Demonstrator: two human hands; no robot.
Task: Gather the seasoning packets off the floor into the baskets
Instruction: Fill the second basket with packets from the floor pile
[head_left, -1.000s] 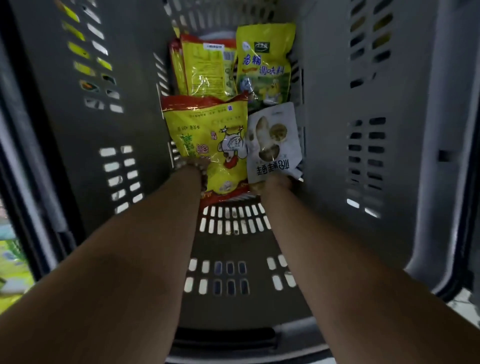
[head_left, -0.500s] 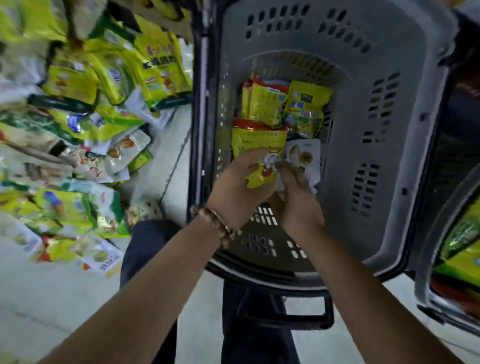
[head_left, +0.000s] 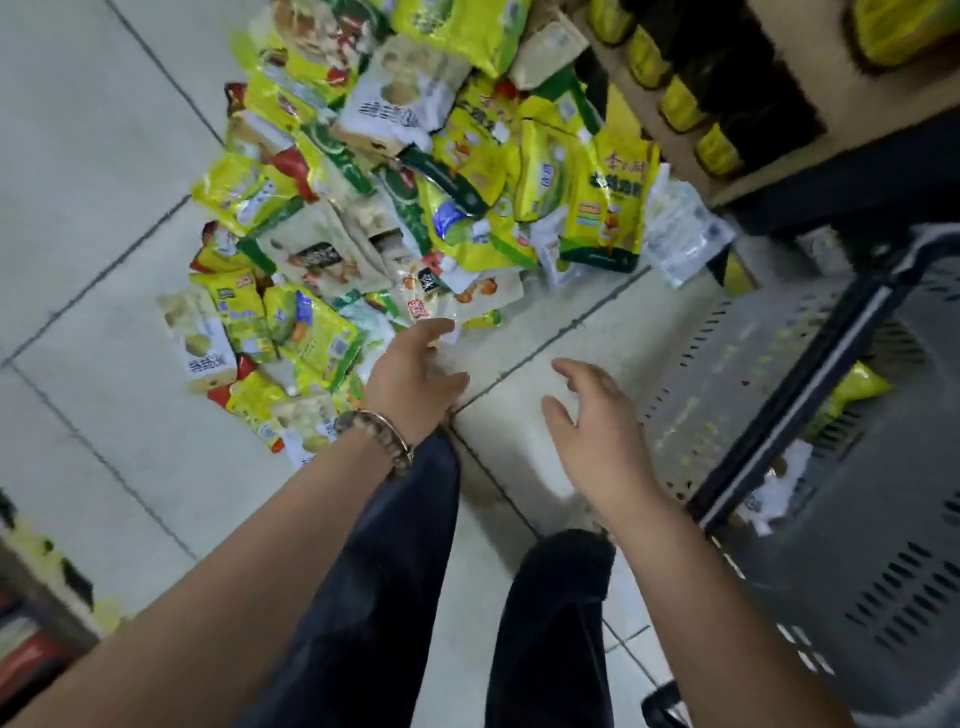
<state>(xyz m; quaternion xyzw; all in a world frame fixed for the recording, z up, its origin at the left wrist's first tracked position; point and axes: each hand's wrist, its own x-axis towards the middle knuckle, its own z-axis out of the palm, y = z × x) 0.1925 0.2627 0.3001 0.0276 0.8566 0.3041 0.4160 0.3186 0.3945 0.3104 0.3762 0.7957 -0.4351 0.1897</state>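
Above the floor, both hands (empty) near packets (head_left: 395, 208).

Bare floor (head_left: 545, 332) ahead of hands; packet pile (head_left: 395, 197) blocks left, basket (head_left: 727, 364) right.

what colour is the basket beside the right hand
The basket is grey with slotted walls and a dark rim, seen in the head view.
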